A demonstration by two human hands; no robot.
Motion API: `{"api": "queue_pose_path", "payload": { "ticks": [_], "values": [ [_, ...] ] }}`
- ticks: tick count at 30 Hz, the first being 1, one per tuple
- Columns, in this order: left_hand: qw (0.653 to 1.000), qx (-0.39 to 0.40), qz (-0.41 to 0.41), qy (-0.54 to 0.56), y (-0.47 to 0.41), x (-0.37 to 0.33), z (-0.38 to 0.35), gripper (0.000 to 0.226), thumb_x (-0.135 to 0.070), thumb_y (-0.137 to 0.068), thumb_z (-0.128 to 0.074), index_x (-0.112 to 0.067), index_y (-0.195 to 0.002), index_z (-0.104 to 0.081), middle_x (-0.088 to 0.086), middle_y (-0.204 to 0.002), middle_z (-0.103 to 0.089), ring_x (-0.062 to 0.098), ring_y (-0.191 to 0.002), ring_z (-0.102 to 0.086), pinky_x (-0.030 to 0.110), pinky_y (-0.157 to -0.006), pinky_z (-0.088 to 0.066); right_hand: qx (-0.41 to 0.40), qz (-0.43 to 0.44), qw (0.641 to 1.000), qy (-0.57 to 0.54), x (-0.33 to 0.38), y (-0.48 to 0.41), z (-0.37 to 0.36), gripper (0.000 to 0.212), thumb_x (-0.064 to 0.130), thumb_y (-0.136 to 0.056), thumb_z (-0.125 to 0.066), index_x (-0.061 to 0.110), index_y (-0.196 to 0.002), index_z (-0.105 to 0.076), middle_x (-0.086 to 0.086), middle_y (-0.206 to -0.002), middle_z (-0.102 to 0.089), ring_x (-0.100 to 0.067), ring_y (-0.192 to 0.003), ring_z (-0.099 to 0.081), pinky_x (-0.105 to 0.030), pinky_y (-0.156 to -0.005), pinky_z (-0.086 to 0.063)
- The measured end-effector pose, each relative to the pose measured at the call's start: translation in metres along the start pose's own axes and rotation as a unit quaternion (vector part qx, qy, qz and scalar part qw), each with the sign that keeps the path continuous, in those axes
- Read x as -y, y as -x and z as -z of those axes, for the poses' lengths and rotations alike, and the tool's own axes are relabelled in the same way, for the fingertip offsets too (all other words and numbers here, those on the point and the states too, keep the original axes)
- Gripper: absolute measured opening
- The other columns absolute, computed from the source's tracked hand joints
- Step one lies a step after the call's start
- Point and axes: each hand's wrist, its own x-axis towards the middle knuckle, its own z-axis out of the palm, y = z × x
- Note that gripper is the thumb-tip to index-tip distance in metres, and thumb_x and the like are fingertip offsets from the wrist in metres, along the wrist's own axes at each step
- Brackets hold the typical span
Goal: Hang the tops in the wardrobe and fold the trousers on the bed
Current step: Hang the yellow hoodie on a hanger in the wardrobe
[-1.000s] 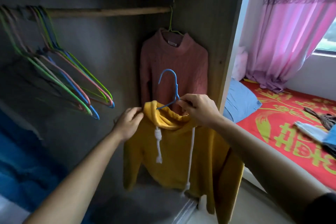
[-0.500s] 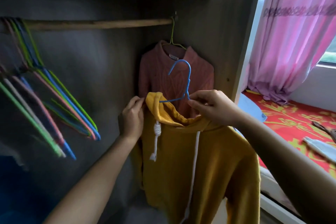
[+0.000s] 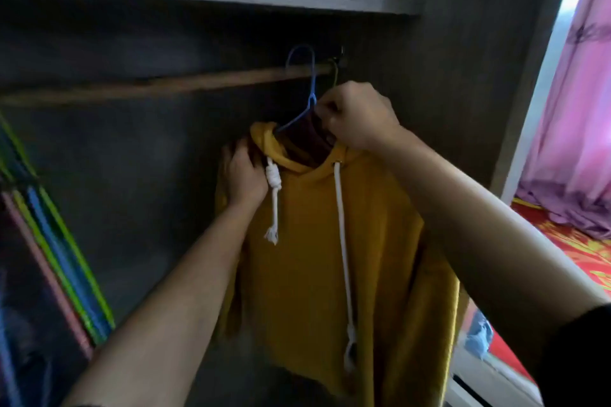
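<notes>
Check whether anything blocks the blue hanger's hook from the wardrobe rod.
Nothing visible does. The blue hanger has its hook across the rod, left of a green hanger hook at its right end. The right hand grips the hanger; the left hand holds the yellow hoodie.

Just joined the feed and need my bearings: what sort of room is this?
Most likely a bedroom, at an open wardrobe: a rail with a hoodie on a hanger, a pink curtain and a red bedspread at right.
</notes>
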Motion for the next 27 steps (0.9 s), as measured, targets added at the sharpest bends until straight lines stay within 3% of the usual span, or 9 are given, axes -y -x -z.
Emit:
{"api": "queue_pose_path", "payload": {
  "ticks": [3, 6, 9, 12, 16, 19, 22, 25, 27],
  "values": [
    [0.995, 0.059, 0.032, 0.075, -0.023, -0.016, -0.014, 0.049, -0.021, -0.103, -0.043, -0.027, -0.151, -0.034, 0.011, -0.157, -0.031, 0.031, -0.145, -0.029, 0.049, -0.115, -0.031, -0.018, -0.012, 1.000, 0.014, -0.006, -0.031, -0.002, 0.013, 0.024, -0.098, -0.057, 0.024, -0.104, -0.069, 0.005, -0.086, -0.063, -0.011, -0.071, -0.060, -0.028, -0.058, -0.048],
    [0.958, 0.117, 0.094, 0.244, -0.030, -0.023, -0.033, 0.036, -0.035, -0.104, -0.042, -0.035, -0.140, -0.048, -0.006, -0.133, -0.055, 0.017, -0.125, -0.050, 0.033, -0.098, -0.042, -0.025, -0.041, 0.998, 0.028, -0.015, -0.049, -0.012, 0.013, 0.022, -0.098, -0.057, 0.023, -0.106, -0.068, 0.003, -0.089, -0.062, -0.015, -0.074, -0.061, -0.035, -0.064, -0.055],
    [0.936, 0.218, 0.120, 0.249, -0.021, -0.008, -0.056, 0.036, -0.039, -0.105, -0.038, -0.028, -0.136, -0.054, 0.002, -0.134, -0.059, 0.013, -0.115, -0.055, 0.029, -0.093, -0.045, 0.030, -0.102, 0.992, 0.072, -0.027, -0.052, -0.037, 0.012, 0.024, -0.099, -0.055, 0.021, -0.097, -0.066, 0.000, -0.084, -0.060, -0.016, -0.064, -0.053, -0.029, -0.052, -0.042],
    [0.922, 0.277, 0.132, 0.235, -0.005, 0.017, -0.080, 0.051, -0.048, -0.104, -0.038, -0.032, -0.152, -0.035, -0.001, -0.151, -0.043, 0.019, -0.133, -0.045, 0.040, -0.110, -0.038, 0.049, -0.124, 0.987, 0.086, -0.040, -0.048, -0.058, 0.017, 0.018, -0.095, -0.053, 0.022, -0.089, -0.068, -0.003, -0.083, -0.060, -0.019, -0.062, -0.048, -0.027, -0.053, -0.032],
    [0.909, 0.272, 0.142, 0.283, 0.005, 0.022, -0.096, 0.058, -0.054, -0.101, -0.041, -0.039, -0.154, -0.025, -0.002, -0.156, -0.037, 0.022, -0.139, -0.040, 0.051, -0.113, -0.037, 0.034, -0.086, 0.989, 0.112, -0.048, -0.040, -0.066, 0.021, 0.020, -0.098, -0.048, 0.024, -0.089, -0.067, 0.002, -0.069, -0.049, -0.027, -0.071, -0.056, -0.029, -0.052, -0.028],
    [0.915, 0.271, 0.127, 0.270, 0.004, 0.024, -0.095, 0.057, -0.052, -0.103, -0.038, -0.038, -0.155, -0.023, -0.003, -0.157, -0.035, 0.022, -0.140, -0.038, 0.050, -0.114, -0.035, 0.041, -0.037, 0.990, 0.130, -0.052, -0.034, -0.068, 0.024, 0.029, -0.103, -0.043, 0.022, -0.109, -0.065, -0.007, -0.090, -0.064, -0.033, -0.086, -0.064, -0.032, -0.062, -0.034],
    [0.921, 0.277, 0.100, 0.255, 0.008, 0.033, -0.089, 0.049, -0.046, -0.105, -0.036, -0.036, -0.153, -0.029, -0.003, -0.154, -0.040, 0.018, -0.137, -0.041, 0.043, -0.112, -0.038, 0.052, -0.011, 0.995, 0.088, -0.052, -0.024, -0.070, 0.030, 0.030, -0.104, -0.041, 0.019, -0.127, -0.057, -0.008, -0.109, -0.060, -0.034, -0.095, -0.062, -0.033, -0.064, -0.036],
    [0.932, 0.262, 0.079, 0.236, 0.028, 0.043, -0.078, 0.039, -0.039, -0.107, -0.034, -0.030, -0.143, -0.044, -0.005, -0.136, -0.056, 0.012, -0.126, -0.051, 0.024, -0.098, -0.045, -0.017, 0.004, 0.998, 0.058, -0.048, -0.003, -0.071, 0.039, 0.026, -0.102, -0.046, 0.016, -0.140, -0.052, -0.014, -0.130, -0.052, -0.037, -0.111, -0.054, -0.041, -0.082, -0.048],
    [0.951, 0.235, 0.053, 0.193, 0.047, 0.047, -0.066, 0.044, -0.039, -0.107, -0.035, -0.024, -0.147, -0.042, -0.005, -0.130, -0.058, -0.002, -0.111, -0.055, 0.016, -0.095, -0.044, -0.079, -0.012, 0.991, 0.106, -0.044, 0.019, -0.073, 0.042, 0.025, -0.100, -0.048, 0.015, -0.141, -0.053, -0.016, -0.135, -0.052, -0.037, -0.117, -0.052, -0.047, -0.093, -0.047]
  ]
}}
